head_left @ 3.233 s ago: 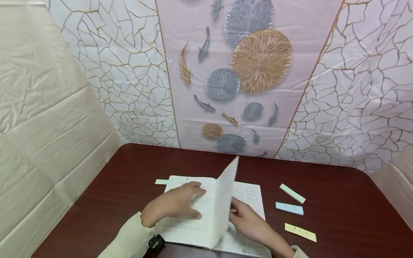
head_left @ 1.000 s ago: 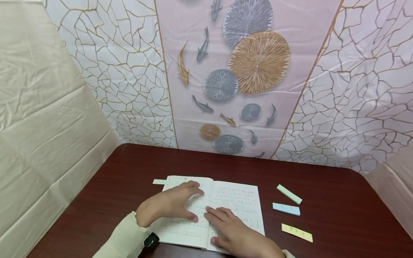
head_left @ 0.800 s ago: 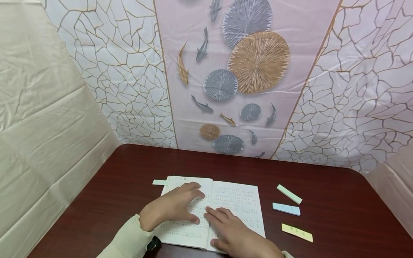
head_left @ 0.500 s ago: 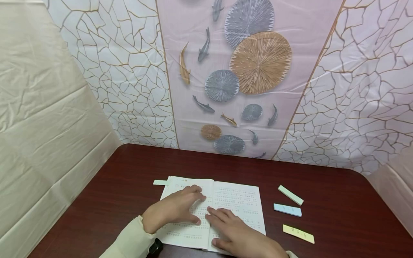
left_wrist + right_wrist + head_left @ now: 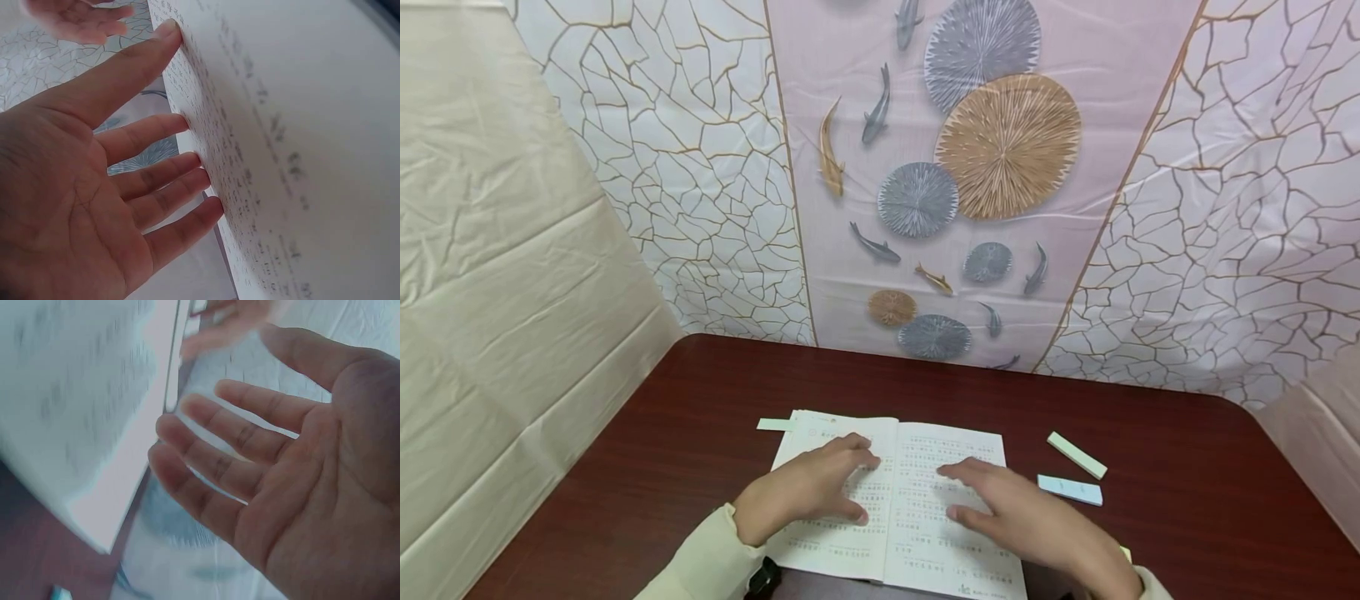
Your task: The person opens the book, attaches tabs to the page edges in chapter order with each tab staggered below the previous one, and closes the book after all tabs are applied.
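An open book [image 5: 955, 550] with printed pages lies flat on the dark red-brown table [image 5: 715, 383]. A pale green sticky tab [image 5: 775, 424] sticks out past its left edge near the top. My left hand [image 5: 812, 483] rests its spread fingertips on the left page; the left wrist view shows the thumb and fingertips touching the print. Over the right page is my right hand [image 5: 1022, 508], fingers spread and loosely bent, holding nothing. In the right wrist view its fingers [image 5: 206, 462] appear apart from the blurred page.
Right of the book lie a green sticky-note strip [image 5: 1077, 455] and a blue sticky-note strip [image 5: 1070, 490]. A yellow strip [image 5: 1125, 552] is mostly hidden behind the right wrist. A patterned cloth [image 5: 925, 275] hangs along the table's back edge.
A standing page was turned over to the left and now lies flat. The right hand smoothed near the fold, then lifted and moved right. The left hand has stayed on the left page.
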`<state>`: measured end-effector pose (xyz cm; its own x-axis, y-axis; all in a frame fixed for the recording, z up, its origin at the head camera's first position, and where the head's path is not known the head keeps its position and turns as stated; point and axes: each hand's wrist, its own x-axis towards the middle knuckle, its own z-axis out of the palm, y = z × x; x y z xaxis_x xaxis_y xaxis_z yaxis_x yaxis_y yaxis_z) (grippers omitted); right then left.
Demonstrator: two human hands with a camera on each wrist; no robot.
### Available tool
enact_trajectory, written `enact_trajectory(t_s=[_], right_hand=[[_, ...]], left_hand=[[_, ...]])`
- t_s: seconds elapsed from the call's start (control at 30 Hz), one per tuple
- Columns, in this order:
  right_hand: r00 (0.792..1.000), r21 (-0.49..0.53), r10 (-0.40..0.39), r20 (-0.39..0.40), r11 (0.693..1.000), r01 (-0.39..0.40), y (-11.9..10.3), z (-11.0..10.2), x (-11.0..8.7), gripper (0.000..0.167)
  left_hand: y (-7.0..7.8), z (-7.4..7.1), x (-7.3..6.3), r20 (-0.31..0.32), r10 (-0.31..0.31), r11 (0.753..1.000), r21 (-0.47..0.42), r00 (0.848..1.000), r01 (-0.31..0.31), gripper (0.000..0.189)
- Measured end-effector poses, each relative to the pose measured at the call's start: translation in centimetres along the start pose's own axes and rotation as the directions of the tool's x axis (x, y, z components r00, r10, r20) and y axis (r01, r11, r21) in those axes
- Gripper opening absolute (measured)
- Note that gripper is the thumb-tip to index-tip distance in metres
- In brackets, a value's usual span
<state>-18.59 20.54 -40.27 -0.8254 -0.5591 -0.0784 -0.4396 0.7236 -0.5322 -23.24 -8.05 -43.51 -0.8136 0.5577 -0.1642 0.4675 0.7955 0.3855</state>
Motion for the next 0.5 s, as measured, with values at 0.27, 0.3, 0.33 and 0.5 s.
enact_trajectory(t_s=[0.27,0.3,0.33,0.5], right_hand=[[0.994,-0.088,0.096,-0.061,0.991,-0.101,4.1,-3.3,-0.8,0.041],[0.989,-0.104,0.135,-0.06,0.984,-0.141,4.6,-3.6,-1.0,0.04],[0.982,-0.115,0.18,-0.056,0.976,-0.185,5.1,-3.8,-1.1,0.04],[0.955,-0.22,0.288,-0.077,0.929,-0.297,7.3,-3.9,-1.7,0.033]], left_hand=[[0.1,-0.1,-0.1,0.003,0.008,0.999,-0.046,1.0,-0.008,0.066],[0.1,-0.1,0.0,0.003,0.008,0.999,-0.045,1.0,-0.008,0.066],[0.1,-0.1,0.0,0.003,0.008,0.999,-0.047,1.0,-0.008,0.066],[0.2,0.0,0.0,0.01,0.002,0.999,-0.054,1.0,-0.001,0.066]])
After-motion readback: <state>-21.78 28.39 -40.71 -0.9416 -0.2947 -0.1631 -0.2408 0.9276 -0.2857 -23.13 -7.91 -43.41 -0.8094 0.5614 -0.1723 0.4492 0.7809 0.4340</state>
